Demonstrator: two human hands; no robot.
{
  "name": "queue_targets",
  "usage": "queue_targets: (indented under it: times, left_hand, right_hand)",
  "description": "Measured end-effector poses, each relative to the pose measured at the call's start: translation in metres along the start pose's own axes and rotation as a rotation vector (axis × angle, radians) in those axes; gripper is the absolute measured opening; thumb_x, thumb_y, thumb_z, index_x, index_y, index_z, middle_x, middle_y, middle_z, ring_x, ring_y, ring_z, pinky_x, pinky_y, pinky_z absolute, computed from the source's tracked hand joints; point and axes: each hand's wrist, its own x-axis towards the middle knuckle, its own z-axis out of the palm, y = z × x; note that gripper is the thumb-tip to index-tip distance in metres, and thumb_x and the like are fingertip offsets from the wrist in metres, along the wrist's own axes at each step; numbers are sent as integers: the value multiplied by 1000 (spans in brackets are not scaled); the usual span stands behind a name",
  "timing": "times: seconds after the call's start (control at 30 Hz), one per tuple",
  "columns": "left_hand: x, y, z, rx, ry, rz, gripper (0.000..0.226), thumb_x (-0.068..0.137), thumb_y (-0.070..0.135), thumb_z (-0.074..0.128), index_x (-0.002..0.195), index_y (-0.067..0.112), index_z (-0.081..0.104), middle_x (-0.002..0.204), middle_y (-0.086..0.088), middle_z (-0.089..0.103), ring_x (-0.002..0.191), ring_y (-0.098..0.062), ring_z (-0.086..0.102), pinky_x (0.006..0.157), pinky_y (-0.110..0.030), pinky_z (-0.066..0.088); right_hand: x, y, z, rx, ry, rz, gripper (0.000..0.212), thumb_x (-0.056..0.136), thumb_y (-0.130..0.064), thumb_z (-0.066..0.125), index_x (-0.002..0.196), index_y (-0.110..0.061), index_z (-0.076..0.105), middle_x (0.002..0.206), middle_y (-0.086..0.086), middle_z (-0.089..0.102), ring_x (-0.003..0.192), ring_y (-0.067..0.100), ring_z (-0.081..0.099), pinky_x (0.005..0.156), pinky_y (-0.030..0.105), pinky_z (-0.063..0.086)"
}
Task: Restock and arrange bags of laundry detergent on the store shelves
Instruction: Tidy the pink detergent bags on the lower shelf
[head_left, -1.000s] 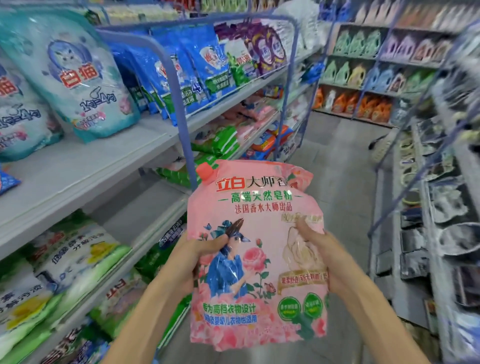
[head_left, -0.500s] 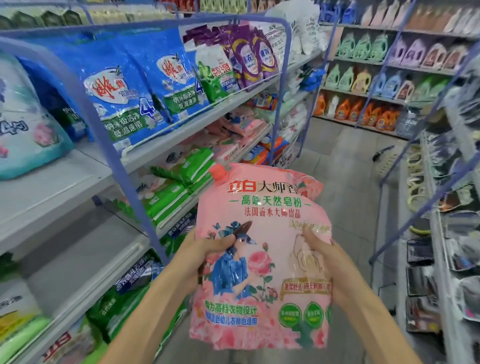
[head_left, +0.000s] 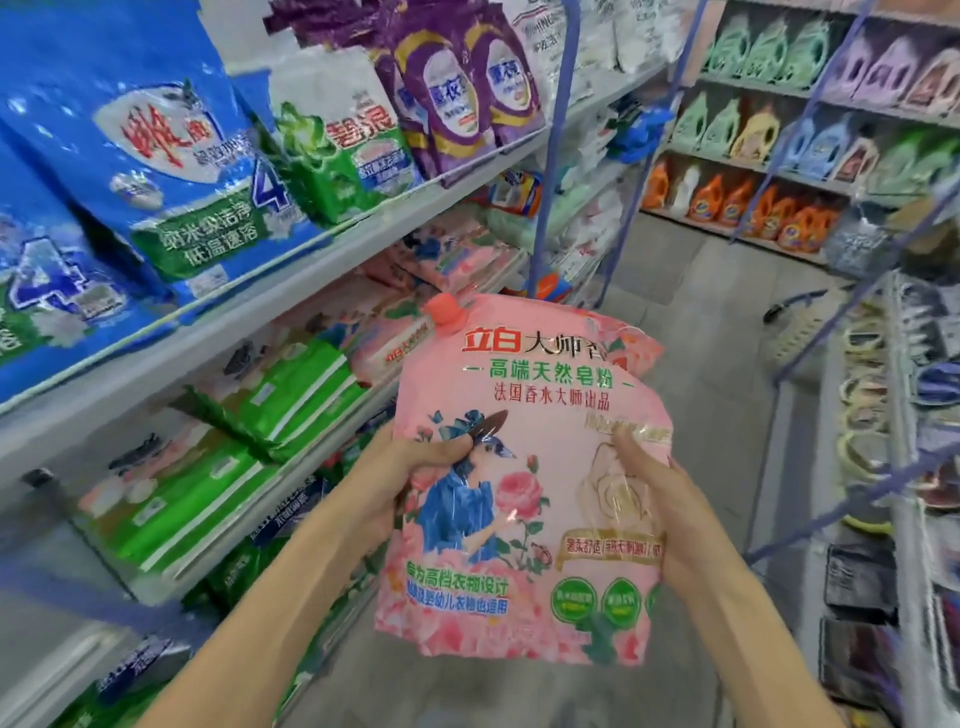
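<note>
I hold a pink detergent bag (head_left: 524, 519) with a red corner spout upright in front of me, over the aisle floor. My left hand (head_left: 410, 467) grips its left edge, thumb across the front. My right hand (head_left: 670, 514) grips the right edge, thumb on the front. A second pink bag seems to lie behind it, showing at the upper right (head_left: 634, 353). Matching pink bags (head_left: 457, 254) lie on the middle shelf to the left, further down the aisle.
The left shelving (head_left: 311, 280) carries blue bags (head_left: 156, 171), a green and white bag (head_left: 343, 150) and purple bags (head_left: 467, 88) on top, green packs (head_left: 291, 400) below. Blue uprights (head_left: 556, 140) divide it. Bottles (head_left: 753, 202) fill the far shelves; small wares line the right rack (head_left: 883, 415).
I have walked forward along the aisle; the shelves slid past to the left and the pink shelf stock came closer. Both hands keep the same hold on the bag.
</note>
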Motion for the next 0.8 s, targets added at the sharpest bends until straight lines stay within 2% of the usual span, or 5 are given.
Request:
queue_targets:
  times: [0.23,0.37,0.5,0.67,0.8]
  left_hand:
    - [93,12,62,-122,189,8,54,61,10,86,111,0,70,100,-19,76,77,-31,72,67,-37,58]
    - [125,26,89,-199,325,41,65,53,11,94,110,-6,67,112,-30,70,91,-39,66,83,-57,52]
    - [137,37,96,-238,467,60,25,68,5,84,91,11,79,104,-26,74,88,-35,70,86,-50,53]
    - [146,40,83,-312,619,123,59,56,21,92,107,-1,71,114,-27,72,110,-52,65,102,-71,39]
    - [149,44,75,-378,696,146,70,59,12,87,124,2,63,114,-23,73,107,-46,69,95,-66,52]
  right_hand:
    - [132,-67,-42,-84,-132,154,49,88,-31,76,132,-11,66,123,20,71,113,42,69,106,60,47]
    - [198,-106,-42,-147,-251,297,43,87,-20,72,127,-6,69,122,23,71,107,43,70,101,59,51]
    - [251,-124,-18,-194,-392,366,38,93,-18,64,127,-4,69,122,23,71,103,39,72,92,52,58]
    - [298,-124,24,-274,-551,421,40,91,-18,66,130,-5,67,126,22,70,110,41,69,100,54,53]
    - [319,-120,50,-309,-610,440,43,89,-17,70,130,-5,67,126,22,69,108,39,70,97,52,55]
